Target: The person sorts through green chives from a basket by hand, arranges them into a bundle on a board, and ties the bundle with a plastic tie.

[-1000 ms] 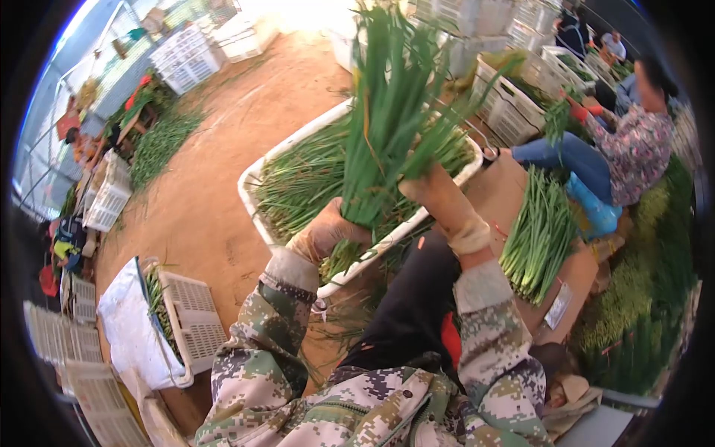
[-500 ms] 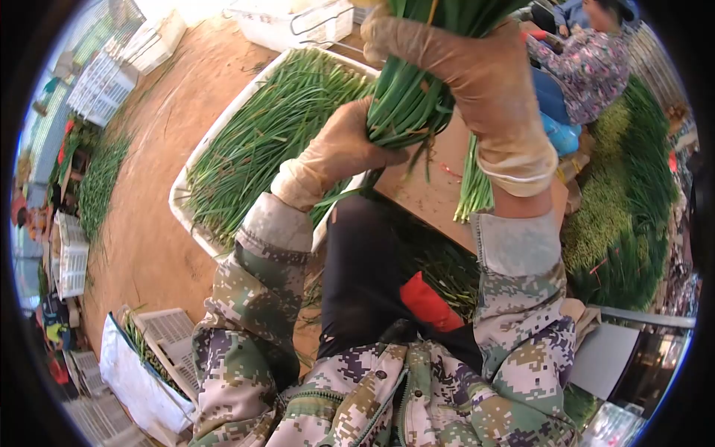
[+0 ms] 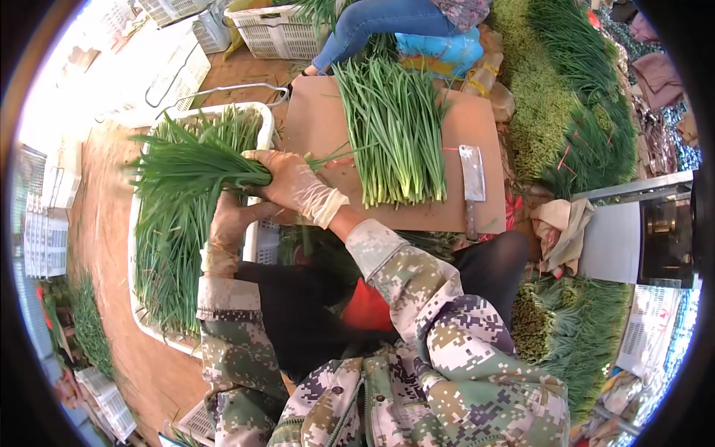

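A loose bunch of green garlic chives fans out leftward above the white crate, which holds more chives. My right hand, in a thin pale glove, is closed round the gathered end of the bunch. Just below it, my left hand, gloved too, grips the bunch from underneath, its fingers partly hidden. On the brown board to the right lies a larger pile of chives, pale stem ends toward me. A cleaver rests beside that pile, its handle pointing toward me.
Across the board a person in jeans sits next to a blue plastic bag. Heaps of chives cover the ground at right. White crates stand at the back and left. A metal-edged panel stands at right.
The bunch has gone from upright above the board's left side to lying over the crate, with both hands lower and further left. My view has turned, bringing the chive pile and cleaver into sight.
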`<action>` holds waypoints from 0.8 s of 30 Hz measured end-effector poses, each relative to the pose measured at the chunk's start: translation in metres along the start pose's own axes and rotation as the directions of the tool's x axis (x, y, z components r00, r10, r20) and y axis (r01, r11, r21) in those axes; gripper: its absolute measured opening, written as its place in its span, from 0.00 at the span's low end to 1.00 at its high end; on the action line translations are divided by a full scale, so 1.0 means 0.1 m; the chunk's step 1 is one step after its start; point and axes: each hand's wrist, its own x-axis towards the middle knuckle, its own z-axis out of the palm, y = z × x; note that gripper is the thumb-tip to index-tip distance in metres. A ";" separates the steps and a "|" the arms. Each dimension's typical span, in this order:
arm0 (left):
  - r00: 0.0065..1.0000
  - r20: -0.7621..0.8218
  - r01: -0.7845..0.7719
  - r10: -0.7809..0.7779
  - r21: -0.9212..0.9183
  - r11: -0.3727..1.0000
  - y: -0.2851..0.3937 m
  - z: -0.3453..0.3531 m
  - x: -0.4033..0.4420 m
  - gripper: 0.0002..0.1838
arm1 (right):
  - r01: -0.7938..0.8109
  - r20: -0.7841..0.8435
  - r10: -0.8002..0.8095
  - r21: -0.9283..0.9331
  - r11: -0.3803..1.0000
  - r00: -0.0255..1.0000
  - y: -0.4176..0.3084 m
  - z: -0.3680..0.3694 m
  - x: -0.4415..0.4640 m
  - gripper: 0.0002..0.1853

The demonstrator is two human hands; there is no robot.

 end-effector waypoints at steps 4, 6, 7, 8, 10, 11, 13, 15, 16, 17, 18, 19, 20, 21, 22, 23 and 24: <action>0.960 -0.227 -0.199 0.162 -0.149 0.968 0.52 0.19 -0.15 0.30 | 0.063 0.190 -0.028 -0.182 0.981 0.981 -0.01 -0.04 0.02 0.18; 0.931 -0.326 -0.222 0.166 -0.145 0.964 0.84 0.38 -0.13 0.24 | 0.066 0.251 -0.021 -0.174 0.982 0.968 -0.19 -0.11 -0.04 0.17; 0.917 -0.349 -0.290 0.193 -0.249 0.924 0.72 0.32 -0.09 0.16 | -0.023 0.359 0.086 -0.176 0.984 0.929 -0.32 -0.05 -0.06 0.22; 0.917 -0.348 -0.291 0.195 -0.248 0.924 0.71 0.43 0.02 0.16 | -0.022 0.358 0.084 -0.176 0.984 0.930 -0.28 -0.16 -0.14 0.22; 0.849 -0.472 -0.450 0.236 -0.415 0.791 0.72 0.33 -0.14 0.10 | 0.001 0.226 -0.039 0.164 0.986 0.973 -0.38 -0.09 -0.46 0.32; 0.850 -0.485 -0.445 0.204 -0.457 0.770 0.70 0.33 -0.07 0.09 | 0.058 0.163 -0.092 0.207 0.977 0.982 -0.11 -0.13 -0.59 0.35; 0.868 -0.492 -0.395 0.066 -0.605 0.692 0.67 0.00 -0.20 0.07 | 0.119 0.139 -0.155 0.235 0.965 0.978 0.02 0.08 -0.86 0.35; 0.893 -0.451 -0.349 -0.011 -0.706 0.616 0.50 -0.19 -0.27 0.06 | -0.224 0.267 0.167 0.198 0.954 0.949 0.22 0.09 -1.23 0.28; 0.908 -0.413 -0.301 -0.069 -0.759 0.577 0.46 -0.23 -0.30 0.05 | -0.515 0.394 0.419 0.177 0.839 0.818 0.44 0.09 -1.41 0.25; 0.908 -0.418 -0.319 -0.038 -0.746 0.585 0.44 -0.24 -0.30 0.06 | -0.563 0.375 0.459 0.237 0.792 0.805 0.37 -0.01 -1.46 0.19; 0.899 -0.437 -0.330 -0.037 -0.730 0.599 0.43 -0.25 -0.39 0.06 | -0.604 0.378 0.489 0.307 0.735 0.786 0.28 -0.10 -1.56 0.14; 0.933 -0.358 -0.285 -0.026 -0.783 0.552 0.42 -0.28 -0.43 0.07 | -0.593 0.374 0.473 0.346 0.727 0.798 0.30 -0.17 -1.64 0.10; 0.963 -0.268 -0.218 -0.030 -0.841 0.495 0.37 -0.38 -0.37 0.08 | -0.596 0.373 0.477 0.345 0.725 0.796 0.41 -0.23 -1.65 0.10; 0.953 -0.293 -0.204 -0.076 -0.806 0.556 0.35 -0.54 -0.45 0.09 | -0.596 0.372 0.496 0.233 0.769 0.785 0.56 -0.23 -1.73 0.09; 0.952 -0.302 -0.220 -0.056 -0.797 0.563 0.43 -0.51 -0.54 0.09 | -0.582 0.360 0.515 0.106 0.806 0.778 0.70 -0.37 -1.84 0.10; 0.955 -0.295 -0.234 0.005 -0.746 0.624 0.49 -0.53 -0.53 0.10 | -0.666 0.395 0.536 0.418 0.618 0.746 0.80 -0.52 -1.89 0.11; 0.953 -0.293 -0.264 0.075 -0.682 0.683 0.54 -0.52 -0.65 0.11 | -0.661 0.445 0.527 0.667 0.344 0.724 0.70 -0.63 -1.98 0.13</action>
